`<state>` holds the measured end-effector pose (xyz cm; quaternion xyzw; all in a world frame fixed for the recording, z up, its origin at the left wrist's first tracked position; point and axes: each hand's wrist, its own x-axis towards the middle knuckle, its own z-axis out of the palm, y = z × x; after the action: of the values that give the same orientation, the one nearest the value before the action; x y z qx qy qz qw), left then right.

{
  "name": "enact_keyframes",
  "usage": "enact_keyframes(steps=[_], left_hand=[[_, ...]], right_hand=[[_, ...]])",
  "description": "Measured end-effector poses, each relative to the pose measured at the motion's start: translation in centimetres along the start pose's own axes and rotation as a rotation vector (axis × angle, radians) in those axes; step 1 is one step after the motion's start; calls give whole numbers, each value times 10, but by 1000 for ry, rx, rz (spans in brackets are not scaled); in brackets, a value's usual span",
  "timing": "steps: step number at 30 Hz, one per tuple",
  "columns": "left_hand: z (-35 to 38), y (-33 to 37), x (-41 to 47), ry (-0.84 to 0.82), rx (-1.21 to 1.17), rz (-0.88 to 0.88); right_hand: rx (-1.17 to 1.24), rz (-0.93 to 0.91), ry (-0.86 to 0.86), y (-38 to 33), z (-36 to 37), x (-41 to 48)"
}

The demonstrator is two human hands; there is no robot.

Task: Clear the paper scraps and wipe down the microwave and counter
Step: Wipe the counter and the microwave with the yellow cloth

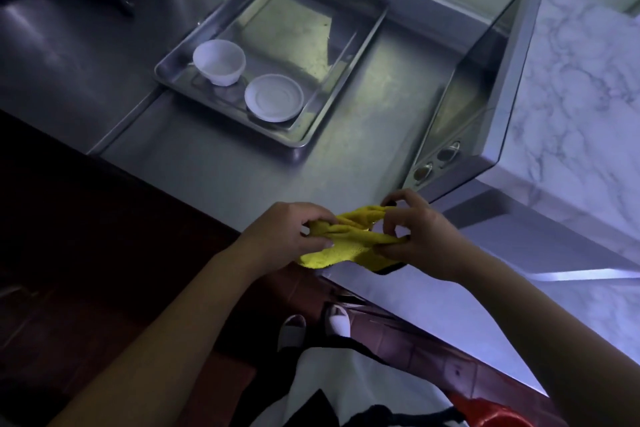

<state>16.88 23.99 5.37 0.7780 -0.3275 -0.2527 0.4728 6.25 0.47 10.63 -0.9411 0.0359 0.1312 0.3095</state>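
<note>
Cloth being readied at the counter edge.
Left hand [287, 236] and right hand [415, 239] both pinch the yellow cloth [341, 246] at six o'clock on the steel counter [242, 177]; fold it flat before wiping toward the microwave [485, 97], at three o'clock.

No legible text, label, brand, number or sign anywhere in view. Front panel of the microwave [571, 80] around its two round knobs [448, 151] too dark and blurred to show any marking.
</note>
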Motion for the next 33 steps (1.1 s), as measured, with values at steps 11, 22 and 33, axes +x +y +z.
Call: enact_keyframes(steps=[11, 22, 33], left_hand=[[-25, 9, 13, 60, 405, 189], [-49, 15, 34, 319, 308, 184], [30, -40, -36, 136, 264, -191]], right_hand=[[3, -4, 91, 2, 0, 25], [16, 3, 410, 2, -10, 45], [10, -29, -88, 16, 55, 13]])
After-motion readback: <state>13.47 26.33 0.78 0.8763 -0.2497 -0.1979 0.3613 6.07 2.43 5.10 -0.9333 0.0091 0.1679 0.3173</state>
